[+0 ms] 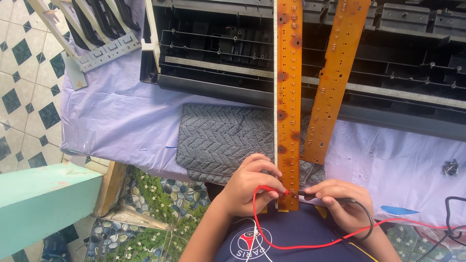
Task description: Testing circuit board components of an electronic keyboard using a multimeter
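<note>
Both probes meet at the near end of the long orange circuit strip [288,97], at six o'clock: left hand [250,187] pinches the red probe [272,189], right hand [342,201] grips the black probe [310,194]. Most of the strip (and its twin [335,80] at one o'clock) seems unprobed.

Soft, even daylight lit the scene brightly; shadows were faint, deepest inside the black keyboard casing [310,53]; the lilac cloth [126,116] looked slightly washed out; focus held sharp throughout, with mild wide-angle bending at the edges.
</note>
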